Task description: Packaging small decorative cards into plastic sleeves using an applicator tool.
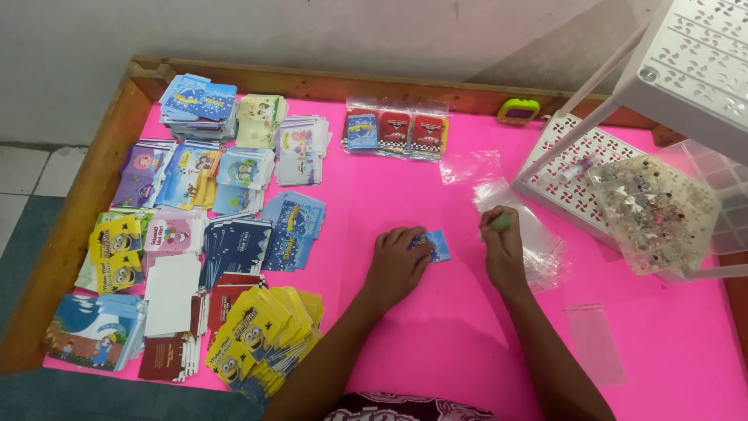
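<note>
My left hand (pixel 397 261) lies flat on the pink table (pixel 436 335), its fingers pressing a small blue card (pixel 437 245). My right hand (pixel 502 245) is closed in a fist around a small green thing (pixel 501 222) and rests on a heap of clear plastic sleeves (pixel 538 242). The two hands sit a short way apart near the table's middle.
Many stacks of small printed cards (pixel 234 242) cover the left side. Three packed cards (pixel 396 131) lie at the back. A white perforated rack (pixel 569 179) with a clear box of trinkets (pixel 658 214) stands at right. One loose sleeve (pixel 596 343) lies near the front right.
</note>
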